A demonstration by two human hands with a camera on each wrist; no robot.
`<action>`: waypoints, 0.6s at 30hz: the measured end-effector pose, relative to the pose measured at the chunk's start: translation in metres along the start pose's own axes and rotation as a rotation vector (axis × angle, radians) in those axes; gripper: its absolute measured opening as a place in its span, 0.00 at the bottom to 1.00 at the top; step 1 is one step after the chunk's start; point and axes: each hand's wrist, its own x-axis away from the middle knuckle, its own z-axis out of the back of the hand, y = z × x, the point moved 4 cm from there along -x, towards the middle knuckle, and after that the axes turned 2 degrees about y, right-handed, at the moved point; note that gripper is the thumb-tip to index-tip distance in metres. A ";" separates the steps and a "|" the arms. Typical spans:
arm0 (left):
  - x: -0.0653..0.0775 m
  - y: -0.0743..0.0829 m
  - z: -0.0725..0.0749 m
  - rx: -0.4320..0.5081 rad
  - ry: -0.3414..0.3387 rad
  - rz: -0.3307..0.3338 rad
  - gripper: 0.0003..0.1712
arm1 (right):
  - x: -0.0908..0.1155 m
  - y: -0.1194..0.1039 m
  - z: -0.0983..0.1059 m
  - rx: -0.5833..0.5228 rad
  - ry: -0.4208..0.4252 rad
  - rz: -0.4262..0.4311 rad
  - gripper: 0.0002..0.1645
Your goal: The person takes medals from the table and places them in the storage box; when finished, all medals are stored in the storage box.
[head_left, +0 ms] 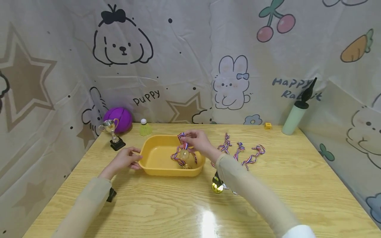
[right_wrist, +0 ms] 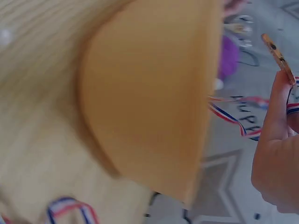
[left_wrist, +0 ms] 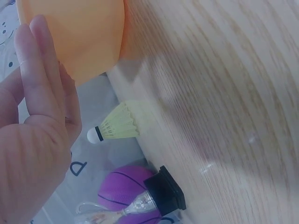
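Note:
My right hand holds a medal by its red, white and blue ribbon above the right part of a yellow tub. The gold-coloured medal hangs below the fingers; in the right wrist view that medal shows edge-on. Inside the tub lie another medal and striped ribbon. At the tub's left end, my left hand touches the rim. Its fingers look straight against the orange-looking wall in the left wrist view.
Right of the tub lie several striped ribbons, with a gold medal near my right sleeve. A small trophy, purple ball and shuttlecock stand back left. Back right are a yellow cube and green pump.

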 end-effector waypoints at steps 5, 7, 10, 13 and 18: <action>0.001 0.000 -0.001 0.018 0.005 0.000 0.27 | -0.008 0.021 -0.010 0.106 0.049 0.019 0.11; 0.001 0.000 -0.001 0.021 0.006 0.004 0.27 | -0.010 0.027 -0.011 0.141 0.065 0.019 0.10; 0.000 -0.002 -0.001 0.019 0.006 0.010 0.27 | -0.011 0.033 -0.014 0.204 0.087 0.040 0.10; -0.001 -0.002 0.000 0.018 0.012 0.015 0.27 | -0.013 0.037 -0.016 0.288 0.101 0.090 0.08; -0.002 -0.003 0.000 0.021 0.010 0.003 0.27 | -0.013 0.042 -0.020 0.442 0.092 0.136 0.07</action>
